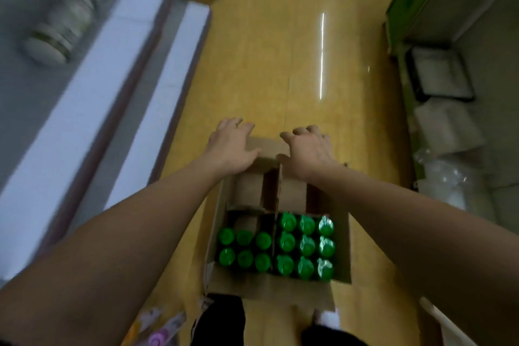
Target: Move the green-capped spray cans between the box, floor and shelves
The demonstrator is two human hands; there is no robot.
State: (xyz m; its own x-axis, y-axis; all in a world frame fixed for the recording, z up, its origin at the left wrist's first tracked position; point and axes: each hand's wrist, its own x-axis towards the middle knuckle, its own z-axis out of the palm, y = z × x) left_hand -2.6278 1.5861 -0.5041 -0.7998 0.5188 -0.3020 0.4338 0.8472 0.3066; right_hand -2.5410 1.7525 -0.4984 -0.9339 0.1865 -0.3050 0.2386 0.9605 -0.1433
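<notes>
Left hand (231, 149): lay palm down on the far flap of the cardboard box (341, 244), fingers spread and fairly straight, fingertips reaching past the flap's far edge. No closed grip.

Right hand (310, 152): lay beside the left on the same flap, fingers bent over its far edge, thumb pointing toward the left hand. Whether this grip pinched the flap could not be told.

Cardboard box: stood open on the yellow floor (295, 50), directly in front of the person, both forearms stretched over it. A cardboard divider (278, 191) ran down its middle. The far compartments showed bare cardboard.

Bottles (306, 244): green-capped, upright, packed in rows in the near half of the box; six left of the divider, nine right of it, the right group under shiny wrap.

Shelf (92, 87): white, along the left, blurred; pale jars (53, 39) lay on it.

Plastic bags (446, 177): clear, piled by the right wall.
</notes>
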